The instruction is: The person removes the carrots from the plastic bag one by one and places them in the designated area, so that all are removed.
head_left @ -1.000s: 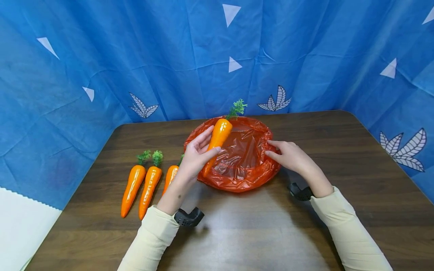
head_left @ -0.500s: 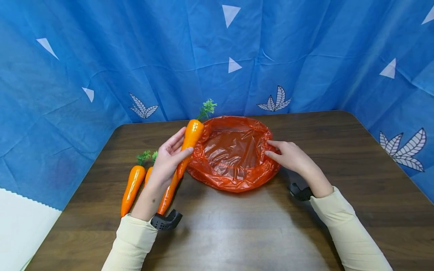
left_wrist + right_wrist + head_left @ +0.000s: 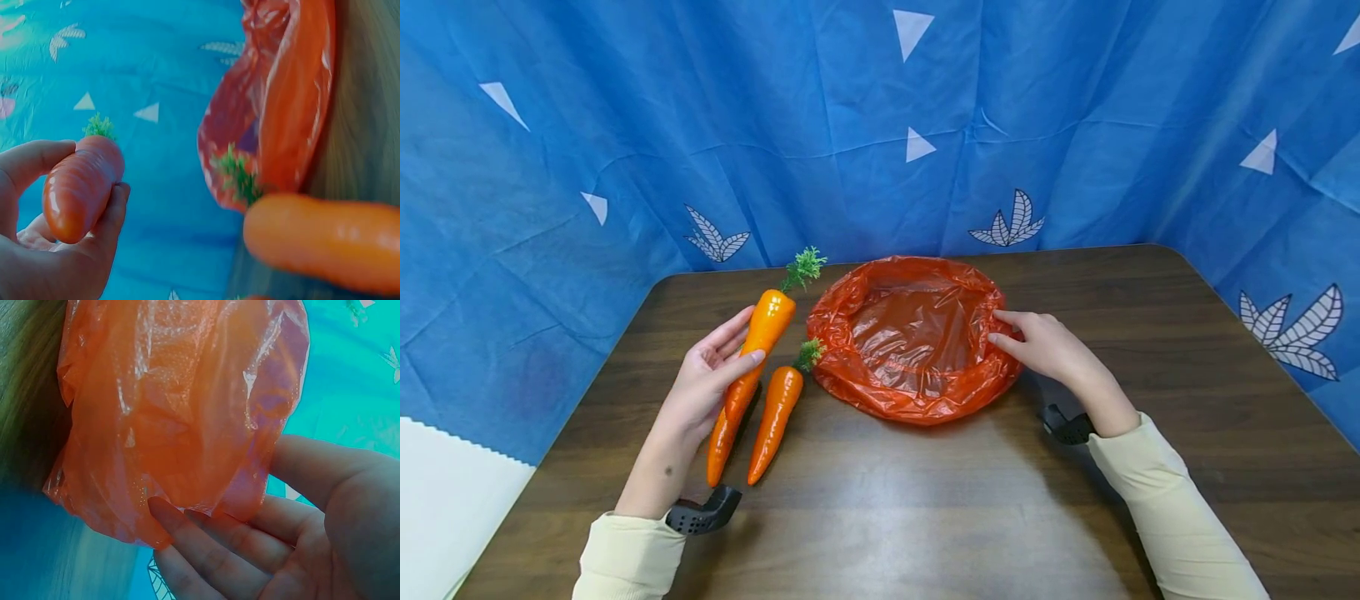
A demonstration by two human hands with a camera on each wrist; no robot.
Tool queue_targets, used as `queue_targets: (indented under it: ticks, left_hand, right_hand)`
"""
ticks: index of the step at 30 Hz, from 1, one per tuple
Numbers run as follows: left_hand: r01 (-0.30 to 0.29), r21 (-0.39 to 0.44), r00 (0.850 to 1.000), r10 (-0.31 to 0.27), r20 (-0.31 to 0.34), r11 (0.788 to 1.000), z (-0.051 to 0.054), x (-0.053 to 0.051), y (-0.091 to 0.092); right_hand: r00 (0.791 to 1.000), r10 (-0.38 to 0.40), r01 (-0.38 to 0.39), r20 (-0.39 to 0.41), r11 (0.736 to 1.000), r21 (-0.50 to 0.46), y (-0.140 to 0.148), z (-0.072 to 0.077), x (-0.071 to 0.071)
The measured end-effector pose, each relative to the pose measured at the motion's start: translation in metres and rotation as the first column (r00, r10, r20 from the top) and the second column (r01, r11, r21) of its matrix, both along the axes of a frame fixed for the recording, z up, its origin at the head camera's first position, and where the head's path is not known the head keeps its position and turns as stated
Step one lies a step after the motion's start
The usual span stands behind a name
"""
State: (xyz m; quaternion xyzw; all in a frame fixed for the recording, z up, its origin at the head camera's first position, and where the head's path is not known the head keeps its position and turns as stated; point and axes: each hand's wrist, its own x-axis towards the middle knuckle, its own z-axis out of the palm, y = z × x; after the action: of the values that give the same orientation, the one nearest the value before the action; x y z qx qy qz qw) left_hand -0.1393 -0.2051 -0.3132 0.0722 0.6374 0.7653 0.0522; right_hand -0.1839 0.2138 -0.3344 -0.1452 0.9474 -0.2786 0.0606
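An orange carrot with a green leafy top (image 3: 770,318) is held in my left hand (image 3: 698,385), above the left part of the table. In the left wrist view the thumb and fingers go round this carrot (image 3: 81,187). A second carrot (image 3: 777,421) lies just to its right. The lower end of another carrot (image 3: 722,446) shows beneath the held one. My right hand (image 3: 1048,343) pinches the right rim of a red plastic bag (image 3: 917,408), which stands with its mouth wide. In the right wrist view, thumb and fingers lie on either side of the bag's edge (image 3: 181,425).
A dark wooden table (image 3: 925,508) bears everything. Blue curtain (image 3: 820,100) with white triangles and leaf prints hangs behind it and at both sides. A white cloth (image 3: 460,500) shows at the lower left.
My left hand has moved left with its carrot, from over the bag to over the carrots on the table. It now hides the leftmost carrot. The right hand stays at the bag's rim.
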Motion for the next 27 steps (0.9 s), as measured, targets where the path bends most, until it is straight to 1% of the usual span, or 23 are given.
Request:
queue_targets:
  ticks: [3, 9, 16, 19, 21, 23, 27]
  left_hand:
    - [-0.015, 0.007, 1.0, 0.015, 0.001, 1.0, -0.003, 0.004, -0.012]
    - [-0.037, 0.058, 0.999, 0.036, 0.014, 0.998, -0.008, 0.012, -0.035]
    - [-0.059, 0.083, 0.998, 0.06, -0.009, 0.995, -0.017, 0.02, -0.065]
    - [-0.074, 0.087, 0.997, 0.076, -0.021, 0.993, -0.022, 0.024, -0.08]
    - [-0.095, 0.093, 0.995, 0.097, -0.019, 0.991, -0.026, 0.027, -0.091]
    - [-0.131, 0.094, 0.991, 0.132, -0.002, 0.987, -0.032, 0.031, -0.101]
    - [-0.207, 0.094, 0.977, 0.202, 0.066, 0.974, -0.043, 0.036, -0.119]
  right_hand:
    - [1.0, 0.0, 0.0, -0.001, 1.0, 0.003, 0.0, 0.0, -0.001]
    - [1.0, 0.001, -0.001, 0.001, 1.0, 0.001, 0.001, 0.0, 0.0]
    - [1.0, 0.005, -0.005, -0.001, 1.0, 0.002, 0.002, -0.001, -0.002]
    - [1.0, 0.002, -0.002, 0.001, 1.0, 0.004, 0.003, 0.0, -0.002]
    - [1.0, 0.003, -0.003, 0.003, 1.0, 0.003, 0.003, -0.001, -0.002]
    - [1.0, 0.004, -0.004, 0.003, 1.0, 0.002, 0.003, -0.001, -0.002]
    - [1.0, 0.008, -0.008, 0.004, 1.0, 0.002, 0.003, -0.001, -0.001]
